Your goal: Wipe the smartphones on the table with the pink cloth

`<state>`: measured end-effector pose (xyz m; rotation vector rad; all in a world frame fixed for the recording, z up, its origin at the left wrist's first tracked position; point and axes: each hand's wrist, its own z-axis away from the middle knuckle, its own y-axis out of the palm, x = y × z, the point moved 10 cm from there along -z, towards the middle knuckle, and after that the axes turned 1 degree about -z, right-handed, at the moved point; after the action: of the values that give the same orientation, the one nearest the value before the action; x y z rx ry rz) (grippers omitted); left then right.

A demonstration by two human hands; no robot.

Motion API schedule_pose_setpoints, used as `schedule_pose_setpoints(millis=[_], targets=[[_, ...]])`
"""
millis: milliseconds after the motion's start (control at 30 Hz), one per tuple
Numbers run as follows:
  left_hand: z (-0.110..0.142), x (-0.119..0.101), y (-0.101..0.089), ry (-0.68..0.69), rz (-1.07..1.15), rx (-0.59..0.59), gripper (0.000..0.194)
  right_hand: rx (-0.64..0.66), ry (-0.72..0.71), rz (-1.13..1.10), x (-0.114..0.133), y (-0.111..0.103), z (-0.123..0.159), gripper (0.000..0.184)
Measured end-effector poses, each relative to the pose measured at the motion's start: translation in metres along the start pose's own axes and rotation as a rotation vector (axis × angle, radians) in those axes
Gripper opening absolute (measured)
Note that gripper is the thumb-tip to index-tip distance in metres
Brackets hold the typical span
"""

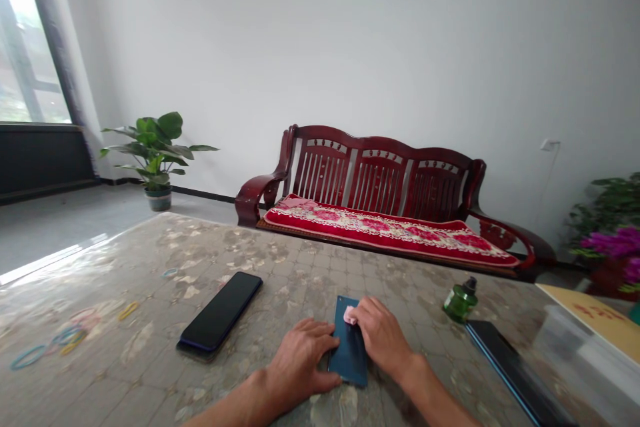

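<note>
A blue phone (pixel 349 350) lies flat on the patterned tablecloth (pixel 280 267) in front of me, with what looks like its back up. My left hand (pixel 304 357) holds it against the table, fingers along its left edge and thumb by its near end. My right hand (pixel 383 333) is closed around a small pink cloth (pixel 350 315), pressed on the upper part of the phone. Part of the cloth is hidden by the fingers. Left of my hands lies a dark phone (pixel 223 312), which seems stacked on another.
A green bottle (pixel 461 300) with a black top stands at the right, beside a long dark phone-like slab (pixel 515 370). A clear plastic box (pixel 580 347) is at the right edge. Coloured rubber bands (pixel 73 335) lie at the left. Beyond the table is a wooden bench (pixel 380 180).
</note>
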<state>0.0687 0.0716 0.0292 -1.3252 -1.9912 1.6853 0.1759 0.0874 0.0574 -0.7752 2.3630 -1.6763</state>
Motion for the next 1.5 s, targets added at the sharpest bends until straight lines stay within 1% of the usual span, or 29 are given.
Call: schedule_pose_setpoints(millis=[100,167,233,400,467,533,633,700,767,867,1000,1067,1133,1233,1300,1333,1400,1500], targets=[[-0.001,0.001,0.001,-0.013,-0.003,0.006,0.038,0.044,-0.075,-0.011,0.018,-0.001,0.023,0.024],[-0.001,0.001,0.001,-0.021,-0.004,0.018,0.037,0.069,-0.09,0.01,0.022,-0.001,0.027,0.025],[-0.002,0.001,0.002,-0.023,-0.001,0.037,0.036,0.073,-0.063,0.042,0.019,0.0,0.019,0.024],[-0.003,0.001,0.0,-0.02,0.017,0.062,0.036,0.046,0.05,0.111,-0.003,0.007,-0.025,0.022],[-0.003,0.001,-0.002,-0.024,0.034,0.054,0.039,0.046,0.074,0.104,-0.008,0.009,-0.032,0.021],[-0.003,0.001,-0.004,-0.031,0.044,0.046,0.04,0.052,0.056,0.057,-0.004,0.009,-0.028,0.023],[-0.003,0.001,-0.004,-0.043,0.052,0.051,0.041,0.076,-0.036,-0.017,0.013,0.005,-0.007,0.026],[-0.003,0.0,-0.004,-0.045,0.064,0.05,0.046,0.092,-0.094,-0.033,0.024,0.003,0.007,0.025],[-0.003,0.0,-0.004,-0.046,0.075,0.05,0.05,0.098,-0.115,-0.031,0.029,0.001,0.014,0.025],[-0.002,0.001,-0.004,-0.06,0.071,0.061,0.05,0.092,-0.072,-0.005,0.024,0.002,0.005,0.025],[-0.002,0.002,-0.003,-0.067,0.044,0.076,0.04,0.069,0.061,0.026,0.005,0.006,-0.018,0.022],[-0.003,0.002,-0.003,-0.072,0.031,0.072,0.038,0.058,0.092,0.019,0.004,0.007,-0.021,0.023],[-0.003,0.003,-0.004,-0.086,0.018,0.07,0.039,0.06,0.052,-0.003,0.013,0.007,-0.014,0.023],[-0.002,0.003,-0.005,-0.108,0.007,0.078,0.04,0.094,-0.073,-0.017,0.035,0.006,0.007,0.023],[-0.002,0.003,-0.005,-0.12,0.004,0.085,0.038,0.116,-0.121,-0.012,0.041,0.006,0.018,0.022],[-0.002,0.004,-0.005,-0.127,0.0,0.088,0.038,0.116,-0.125,-0.006,0.041,0.005,0.019,0.022],[-0.001,0.005,-0.005,-0.14,-0.01,0.088,0.039,0.096,-0.093,0.009,0.032,0.002,0.013,0.023],[-0.001,0.007,-0.004,-0.147,-0.021,0.086,0.042,0.047,0.033,0.047,0.007,-0.001,-0.006,0.022]])
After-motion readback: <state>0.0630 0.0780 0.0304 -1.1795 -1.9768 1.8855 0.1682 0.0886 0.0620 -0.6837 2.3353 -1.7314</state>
